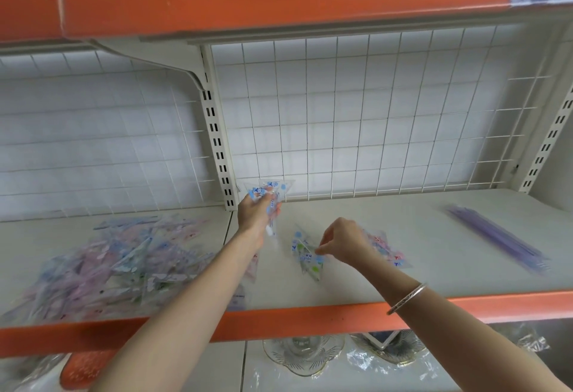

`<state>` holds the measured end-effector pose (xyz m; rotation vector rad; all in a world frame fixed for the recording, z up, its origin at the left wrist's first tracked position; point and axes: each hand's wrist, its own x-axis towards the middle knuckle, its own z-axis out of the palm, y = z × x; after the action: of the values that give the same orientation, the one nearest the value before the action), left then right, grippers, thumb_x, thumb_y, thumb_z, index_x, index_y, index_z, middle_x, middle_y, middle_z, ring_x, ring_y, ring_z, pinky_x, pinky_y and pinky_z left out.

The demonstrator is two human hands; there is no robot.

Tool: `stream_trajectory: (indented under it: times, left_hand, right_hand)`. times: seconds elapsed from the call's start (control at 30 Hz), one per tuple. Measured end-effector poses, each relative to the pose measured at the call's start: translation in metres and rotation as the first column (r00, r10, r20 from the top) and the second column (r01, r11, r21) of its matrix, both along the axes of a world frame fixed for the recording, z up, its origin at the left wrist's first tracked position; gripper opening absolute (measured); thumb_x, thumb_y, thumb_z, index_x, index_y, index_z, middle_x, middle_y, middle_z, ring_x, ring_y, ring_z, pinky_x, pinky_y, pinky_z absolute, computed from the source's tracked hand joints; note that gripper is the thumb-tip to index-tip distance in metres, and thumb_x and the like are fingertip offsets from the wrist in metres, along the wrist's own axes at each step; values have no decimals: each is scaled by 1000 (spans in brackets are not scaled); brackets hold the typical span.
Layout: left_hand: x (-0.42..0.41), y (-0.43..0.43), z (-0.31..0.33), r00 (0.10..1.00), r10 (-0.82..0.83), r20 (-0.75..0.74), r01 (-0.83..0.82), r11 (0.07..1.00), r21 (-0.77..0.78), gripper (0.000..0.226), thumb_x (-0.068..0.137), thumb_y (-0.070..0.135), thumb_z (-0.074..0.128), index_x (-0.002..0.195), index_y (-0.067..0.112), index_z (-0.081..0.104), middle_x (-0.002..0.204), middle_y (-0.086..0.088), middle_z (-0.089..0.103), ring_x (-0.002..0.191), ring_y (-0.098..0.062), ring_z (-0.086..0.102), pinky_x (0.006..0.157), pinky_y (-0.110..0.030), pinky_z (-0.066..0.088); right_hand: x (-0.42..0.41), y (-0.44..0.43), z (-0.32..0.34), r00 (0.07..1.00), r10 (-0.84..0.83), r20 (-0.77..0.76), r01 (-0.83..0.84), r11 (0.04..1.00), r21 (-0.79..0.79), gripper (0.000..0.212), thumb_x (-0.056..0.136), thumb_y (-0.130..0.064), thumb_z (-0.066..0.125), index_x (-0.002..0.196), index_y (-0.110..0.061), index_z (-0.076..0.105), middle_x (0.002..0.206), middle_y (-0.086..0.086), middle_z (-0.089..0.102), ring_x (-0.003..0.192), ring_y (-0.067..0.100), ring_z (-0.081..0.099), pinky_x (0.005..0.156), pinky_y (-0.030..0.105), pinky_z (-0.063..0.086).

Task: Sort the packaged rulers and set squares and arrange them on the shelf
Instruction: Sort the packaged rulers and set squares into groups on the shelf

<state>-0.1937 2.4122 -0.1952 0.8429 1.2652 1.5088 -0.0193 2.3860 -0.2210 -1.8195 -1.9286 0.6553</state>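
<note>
Nearest, I noted my right hand pinching a green set-square pack lying mid-shelf. Beyond it, my left hand gripped blue set-square packs, held up near the back grid. I judged this the sorting step; next, like packs needed stacking together.

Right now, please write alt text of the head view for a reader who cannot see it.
A person's left hand holds packaged set squares above a white shelf, while the right hand pinches a second pack lying on it. A mixed pile of packs lies to the left and purple rulers to the right.
</note>
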Motion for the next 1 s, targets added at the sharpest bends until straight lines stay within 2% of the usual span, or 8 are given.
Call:
stream_trajectory:
  times: [0.17, 0.27, 0.37, 0.53, 0.73, 0.8, 0.93, 1.0]
  left_hand:
    - [-1, 0, -3, 994, -32, -105, 30, 999, -19, 10, 89, 14, 64, 98, 11, 65, 95, -5, 70, 79, -17, 65, 68, -21, 55]
    - [0, 0, -7, 983, -104, -153, 96, 994, -55, 26, 85, 26, 69, 104, 8, 67, 104, -3, 71, 99, -21, 65, 89, -35, 51]
    - [8, -6, -4, 969, -173, -176, 165, 985, -59, 22, 91, 20, 64, 108, 7, 68, 108, 1, 69, 95, -10, 62, 83, -28, 48]
    - [20, -13, -2, 931, -333, -146, 329, 943, -50, 12, 92, 11, 61, 94, 19, 70, 107, -6, 70, 110, -23, 63, 101, -42, 47]
    - [28, -8, -8, 916, -318, -246, 306, 948, -87, 11, 92, 19, 62, 96, 12, 69, 109, -13, 70, 103, -28, 65, 98, -43, 47]
    - [28, -6, -9, 934, -270, -232, 259, 963, -80, 12, 92, 19, 63, 92, 9, 69, 103, -11, 71, 88, -24, 67, 91, -39, 50]
    - [26, -3, -8, 970, -157, -187, 152, 988, -41, 15, 92, 11, 61, 99, -1, 66, 88, -7, 66, 60, -15, 61, 55, -19, 54]
    - [25, -3, -7, 974, -123, -190, 119, 992, -32, 14, 92, 10, 62, 97, -2, 65, 83, -7, 64, 58, -15, 58, 52, -18, 54]
  right_hand:
    - [1, 1, -4, 1000, -20, 19, 19, 996, 89, 12, 80, -20, 73, 88, -10, 72, 87, 5, 71, 71, 13, 61, 57, 17, 44]
    - [3, 7, 3, 979, -95, -179, 119, 985, 126, 18, 88, -23, 65, 98, -10, 70, 85, 2, 65, 75, 15, 59, 65, 22, 44]
    - [5, 12, 16, 865, -136, -483, 186, 981, 57, 22, 90, -21, 61, 107, -6, 65, 83, 5, 67, 61, 14, 59, 57, 21, 45]
    - [8, 14, 30, 644, -159, -748, 171, 983, -62, 19, 92, -16, 59, 106, -3, 60, 85, 9, 68, 64, 19, 62, 62, 27, 50]
    - [20, 11, 29, 467, -232, -853, 217, 965, -144, 11, 93, -5, 56, 82, -6, 57, 76, 9, 66, 59, 16, 57, 56, 21, 46]
    - [27, 11, 28, 436, -258, -862, 266, 952, -151, 13, 93, -4, 55, 80, -5, 57, 74, 10, 65, 57, 16, 55, 52, 19, 45]
    - [38, 9, 24, 457, -301, -837, 327, 932, -157, 9, 93, -1, 54, 85, -1, 59, 72, 10, 62, 57, 16, 54, 55, 21, 47]
    - [41, 9, 21, 495, -319, -808, 315, 933, -175, 7, 92, 0, 54, 89, 2, 60, 71, 10, 63, 57, 16, 54, 55, 21, 47]
